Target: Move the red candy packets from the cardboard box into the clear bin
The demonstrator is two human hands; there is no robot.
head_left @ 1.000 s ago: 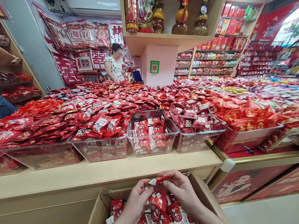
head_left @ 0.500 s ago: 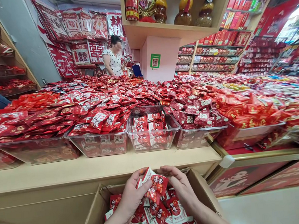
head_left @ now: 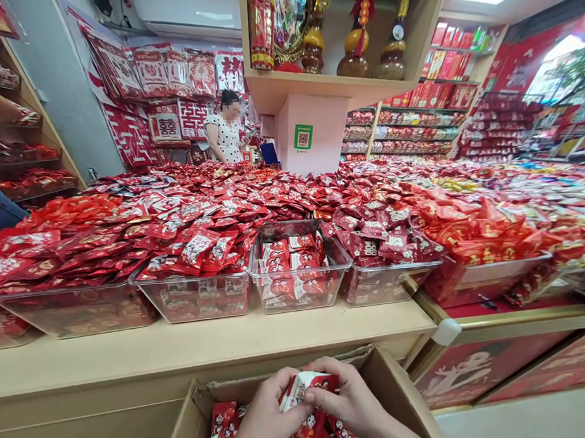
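Both sides of a red-and-white packet (head_left: 304, 383) are being worked here: the near face is pressed by the thumbs of the left hand (head_left: 270, 413) and the right hand (head_left: 352, 396), with fingers curled round behind, so a two-handed pinch is made. And the packet is held up over the open cardboard box (head_left: 405, 398), above the loose packets (head_left: 224, 418) heaped inside. Straight ahead, past the box's far edge and up on the counter (head_left: 201, 349), the clear tub (head_left: 330, 290) is lined up almost dead centre, well apart from the grip; neither hand is plainly favoured as the nearer. The pale band of the packet is slanted, climbing from left to right, but its true long axis cannot be made out under so much finger. Whether a second packet is caught beneath it cannot be told either. The fingertips are largely masked, the middle of the heap is covered by the hands, and the box's near side is cut off by the lower border.
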